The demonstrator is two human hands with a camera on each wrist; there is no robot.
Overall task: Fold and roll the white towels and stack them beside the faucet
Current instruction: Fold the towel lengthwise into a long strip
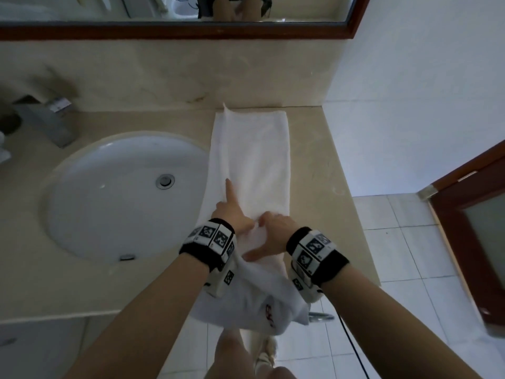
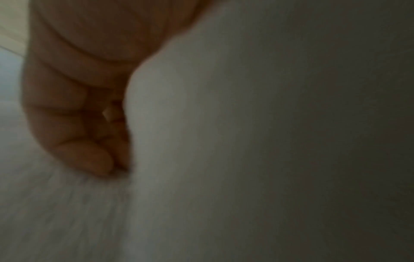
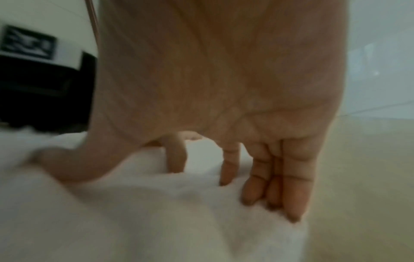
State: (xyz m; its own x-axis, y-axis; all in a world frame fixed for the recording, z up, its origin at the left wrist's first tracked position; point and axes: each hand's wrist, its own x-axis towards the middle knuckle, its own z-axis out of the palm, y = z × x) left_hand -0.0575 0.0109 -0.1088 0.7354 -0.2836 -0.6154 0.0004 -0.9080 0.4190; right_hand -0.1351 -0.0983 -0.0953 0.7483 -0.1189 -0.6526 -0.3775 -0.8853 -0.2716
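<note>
My right hand: it rests on the near part of the white towel, fingers bent down into the cloth, thumb spread toward me. The right wrist view shows the fingertips pressing at the towel's right edge, nothing wrapped in them.
My left hand: index finger straight, pointing up the towel's left fold; the other fingers are curled (the left wrist view shows them tucked against a raised fold of cloth, though it is too blurred to say whether they pinch it).
Towel: folded into a long strip on the counter, just right of the sink, its far end at the back wall; the near end hangs over the counter's front edge.
Faucet: behind the sink at far left, well apart from the towel; only the head view shows it.
Mirror: above the counter.
</note>
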